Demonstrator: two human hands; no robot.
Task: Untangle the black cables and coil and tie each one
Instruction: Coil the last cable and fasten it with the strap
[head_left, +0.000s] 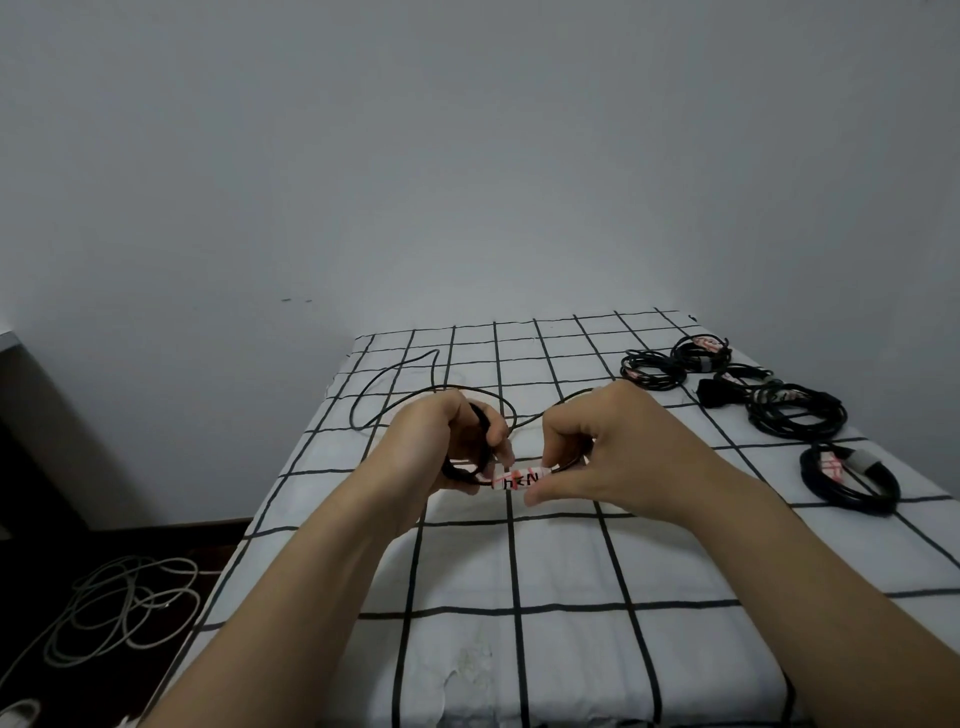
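Black cable (483, 426), thin, partly gathered into a small coil, sits in the left hand (441, 447). The fingers are curled tight round the loops and the thumb is closed over them. The hand is held just above the cloth, near the middle of the bed.

The right hand (613, 441) is just beside the left, knuckles up. Its thumb and forefinger pinch the taped label (519, 479), and the other fingers are curled in. The label is whitish with red strokes and black writing I can't read properly. It spans the short gap between the two hands and appears wrapped on the cable, though how is not clear.

The rest of that cable trails away from the hands and lies loose on the cloth toward the far left corner in one open loop. A second strand arcs behind the right hand.

White cloth with a black grid (519, 649) covers the surface, wrinkled near the front edge.

On the right side, well apart from the hands, are five black bundles already coiled. Two small coils (652, 369) touch near the far edge, and a flatter bundle lies just behind a bigger coil (797, 415). One more (852, 480) lies nearest me and carries a red-marked tag and a grey wrap.

On the dark floor to the left is a loose grey cable heap (124, 608). A plain grey wall (467, 156) stands behind.
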